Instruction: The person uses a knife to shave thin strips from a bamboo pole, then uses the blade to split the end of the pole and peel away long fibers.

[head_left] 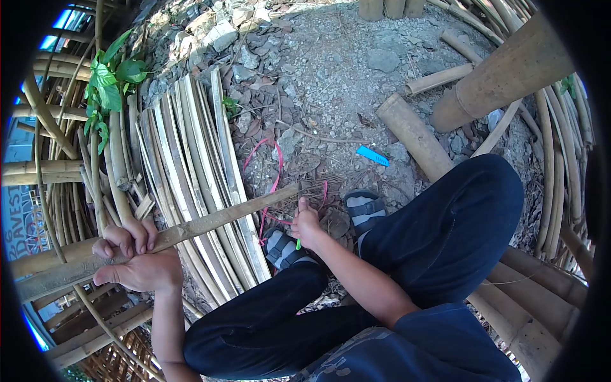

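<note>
A long split bamboo strip (216, 218) runs slantwise from the left edge to a point above my feet. My left hand (137, 261) is closed around its wider part, fingers over the top edge and thumb below. At the strip's narrow far end, my right hand (307, 224) is closed with the thumb up on a small knife, most of it hidden in the fist. The knife's bright green handle end (298, 244) pokes out under the fist, and a thin dark blade stands at the strip's tip.
Split bamboo slats (197, 184) lie side by side at left. Pink plastic twine (280, 165) and a flat blue piece (372, 155) are on the gravelly ground. Thick bamboo poles (503, 76) stand and lie at right. A bamboo fence (57, 114) with a leafy plant (108, 79) borders the left.
</note>
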Demonstrator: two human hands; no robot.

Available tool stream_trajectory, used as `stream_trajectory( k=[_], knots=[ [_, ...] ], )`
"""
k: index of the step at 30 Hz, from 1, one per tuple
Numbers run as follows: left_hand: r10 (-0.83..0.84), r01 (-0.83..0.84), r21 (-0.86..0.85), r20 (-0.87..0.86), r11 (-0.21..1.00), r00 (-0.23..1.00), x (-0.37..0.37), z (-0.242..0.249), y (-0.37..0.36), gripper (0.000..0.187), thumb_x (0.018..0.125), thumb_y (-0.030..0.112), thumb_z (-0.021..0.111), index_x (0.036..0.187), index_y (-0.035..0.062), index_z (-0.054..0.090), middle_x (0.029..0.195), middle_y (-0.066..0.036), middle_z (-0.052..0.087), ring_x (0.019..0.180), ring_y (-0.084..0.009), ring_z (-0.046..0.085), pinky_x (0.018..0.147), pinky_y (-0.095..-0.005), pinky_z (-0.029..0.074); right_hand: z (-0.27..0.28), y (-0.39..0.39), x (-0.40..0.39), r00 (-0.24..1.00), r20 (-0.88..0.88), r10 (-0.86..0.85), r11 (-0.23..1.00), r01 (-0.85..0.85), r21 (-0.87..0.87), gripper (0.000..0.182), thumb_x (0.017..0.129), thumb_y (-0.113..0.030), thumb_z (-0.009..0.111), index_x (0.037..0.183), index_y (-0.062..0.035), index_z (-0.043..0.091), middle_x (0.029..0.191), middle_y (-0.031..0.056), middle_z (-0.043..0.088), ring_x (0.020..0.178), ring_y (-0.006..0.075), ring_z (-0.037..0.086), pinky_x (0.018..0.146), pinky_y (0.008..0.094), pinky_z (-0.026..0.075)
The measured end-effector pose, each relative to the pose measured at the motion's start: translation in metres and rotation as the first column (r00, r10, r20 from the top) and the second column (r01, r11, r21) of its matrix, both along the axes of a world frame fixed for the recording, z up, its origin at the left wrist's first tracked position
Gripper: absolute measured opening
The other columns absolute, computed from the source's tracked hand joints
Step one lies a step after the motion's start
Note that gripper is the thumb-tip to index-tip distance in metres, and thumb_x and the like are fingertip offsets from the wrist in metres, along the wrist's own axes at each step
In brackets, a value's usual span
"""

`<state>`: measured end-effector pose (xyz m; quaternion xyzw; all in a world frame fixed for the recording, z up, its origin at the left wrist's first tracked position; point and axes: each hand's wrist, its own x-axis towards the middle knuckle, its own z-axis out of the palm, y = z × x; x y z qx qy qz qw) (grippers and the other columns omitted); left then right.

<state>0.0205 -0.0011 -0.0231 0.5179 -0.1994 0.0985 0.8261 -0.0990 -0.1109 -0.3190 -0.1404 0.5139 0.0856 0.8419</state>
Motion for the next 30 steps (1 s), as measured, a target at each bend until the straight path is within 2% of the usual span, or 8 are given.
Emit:
stream_trajectory(
  k=[4,8,10,12,14,17,21,30],
  knots=[
    [0.033,-0.033,0.027,-0.002,0.999,0.999,-0.001,0.000,-0.003,0.056,0.083,0.074,0.041,0.083,0.0180,0.044,0.065,0.003,0.028,0.056,-0.0087,0.026,0.045,-0.0202,0.021,0.035,0.010,0.002,0.981,0.152,0.119,0.987,-0.101,-0.124,0.052,0.097,-0.061,0.039,0.072,-0.0152,0.039,0.053,-0.0046,0.030,0.036,0.0068,0.024,0.033,0.0245,0.017],
    [0.104,-0.103,0.046,-0.015,0.994,0.995,-0.002,0.003,-0.006,0.058,0.082,0.075,0.041,0.082,0.0177,0.039,0.064,0.003,0.031,0.053,-0.0091,0.028,0.044,-0.0208,0.023,0.067,0.036,0.008,0.943,0.309,0.123,0.944,-0.015,-0.330,0.052,0.098,-0.058,0.040,0.071,-0.0142,0.041,0.052,-0.0034,0.032,0.035,0.0078,0.026,0.032,0.0252,0.017],
    [0.137,-0.135,0.065,-0.021,0.989,0.990,-0.002,0.003,-0.004,0.059,0.082,0.077,0.039,0.082,0.0177,0.037,0.064,0.003,0.030,0.053,-0.0090,0.026,0.044,-0.0208,0.022,0.060,0.025,0.007,0.967,0.243,0.078,0.974,-0.022,-0.225,0.051,0.099,-0.055,0.040,0.070,-0.0135,0.042,0.052,-0.0031,0.034,0.035,0.0091,0.028,0.032,0.0269,0.019],
    [0.145,-0.144,0.064,-0.025,0.988,0.989,-0.004,0.003,-0.003,0.060,0.081,0.077,0.039,0.081,0.0179,0.035,0.064,0.003,0.029,0.052,-0.0089,0.026,0.044,-0.0208,0.021,0.017,0.002,0.001,0.999,-0.038,0.031,0.958,-0.040,-0.285,0.052,0.102,-0.046,0.040,0.071,-0.0058,0.050,0.055,0.0005,0.043,0.045,0.0123,0.040,0.043,0.0304,0.033],
    [0.151,-0.149,0.066,-0.027,0.987,0.988,-0.002,0.003,-0.003,0.060,0.081,0.078,0.038,0.081,0.0180,0.034,0.064,0.004,0.028,0.052,-0.0089,0.025,0.043,-0.0209,0.020,-0.041,-0.012,-0.005,0.977,-0.195,0.083,0.796,-0.183,-0.577,0.053,0.102,-0.045,0.041,0.074,-0.0013,0.053,0.057,0.0016,0.045,0.048,0.0151,0.041,0.046,0.0348,0.034],
    [0.189,-0.185,0.075,-0.043,0.980,0.981,-0.003,0.002,-0.002,0.060,0.081,0.078,0.038,0.081,0.0184,0.033,0.063,0.004,0.027,0.051,-0.0089,0.024,0.043,-0.0211,0.019,-0.058,-0.005,0.001,0.973,-0.136,0.189,0.788,-0.232,-0.570,0.050,0.100,-0.053,0.039,0.071,-0.0132,0.044,0.052,-0.0021,0.035,0.036,0.0120,0.032,0.033,0.0315,0.021],
    [0.192,-0.189,0.085,-0.037,0.978,0.981,-0.004,0.004,-0.005,0.060,0.081,0.079,0.038,0.081,0.0190,0.033,0.063,0.003,0.027,0.050,-0.0089,0.023,0.043,-0.0213,0.018,-0.013,-0.008,0.006,0.982,-0.108,0.157,0.936,-0.182,-0.301,0.051,0.100,-0.056,0.038,0.071,-0.0138,0.042,0.052,-0.0023,0.034,0.036,0.0116,0.031,0.033,0.0290,0.021],
    [0.109,-0.107,0.063,-0.021,0.992,0.994,-0.008,0.003,-0.007,0.060,0.081,0.079,0.038,0.081,0.0192,0.033,0.062,0.003,0.027,0.050,-0.0089,0.024,0.042,-0.0217,0.019,0.003,0.000,0.004,0.997,-0.064,0.047,0.996,-0.052,-0.069,0.051,0.100,-0.055,0.037,0.067,-0.0166,0.038,0.049,-0.0048,0.029,0.034,0.0102,0.026,0.032,0.0288,0.017]
  ],
)
